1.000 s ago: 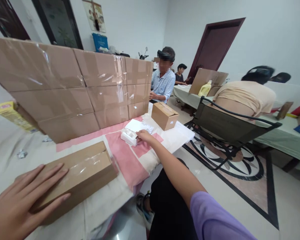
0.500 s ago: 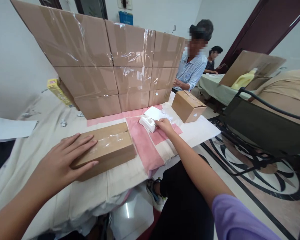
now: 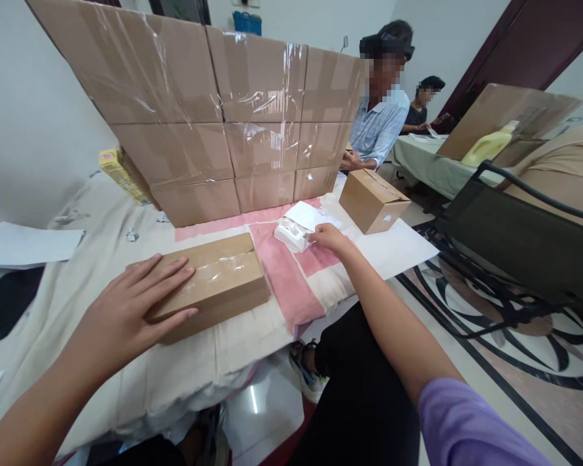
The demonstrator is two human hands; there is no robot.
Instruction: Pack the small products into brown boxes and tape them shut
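Observation:
A taped brown cardboard box [image 3: 223, 278] lies on the cloth-covered surface in front of me. My left hand [image 3: 140, 291] rests on its left end, fingers spread flat over the top and thumb along the near side. To the right of this box stands a white tape dispenser [image 3: 291, 236] with a clear roll in it. My right hand [image 3: 329, 237] is closed in a pinch at the dispenser's right end, where tape would come off. The tape between the fingertips is too small to see clearly.
A wall of stacked, taped cartons [image 3: 184, 129] stands behind. Another brown box [image 3: 374, 200] sits at the right on white paper [image 3: 398, 249]. A yellow carton [image 3: 121, 175] is at the left. One person [image 3: 381, 123] sits beyond the stack, another farther back. A folding chair [image 3: 515, 239] stands at right.
The view has shifted slightly, so everything sits a little to the right. My left hand stays on the box and my right hand stays at the tape dispenser.

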